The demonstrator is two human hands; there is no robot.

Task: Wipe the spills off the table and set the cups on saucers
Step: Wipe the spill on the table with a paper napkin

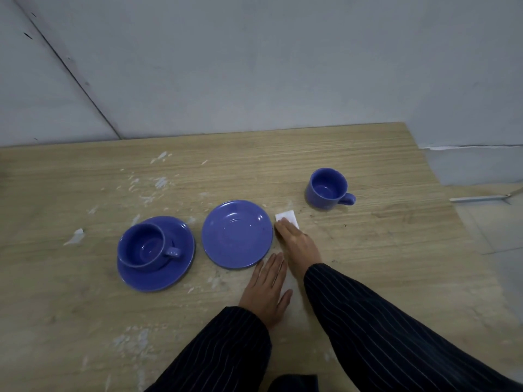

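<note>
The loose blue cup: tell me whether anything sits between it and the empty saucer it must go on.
Partly. The loose blue cup stands on the table right of the empty saucer. Between them, the right hand presses a white tissue flat beside the saucer's right rim. The saucer's top is bare, so lifting over should clear.

Tissue (287, 217) — perhaps half under right hand (297, 241)

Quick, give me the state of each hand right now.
Left hand: open, flat on the wooden table, holding nothing.
Right hand: open, fingers pressing a white folded tissue to the table.
</note>
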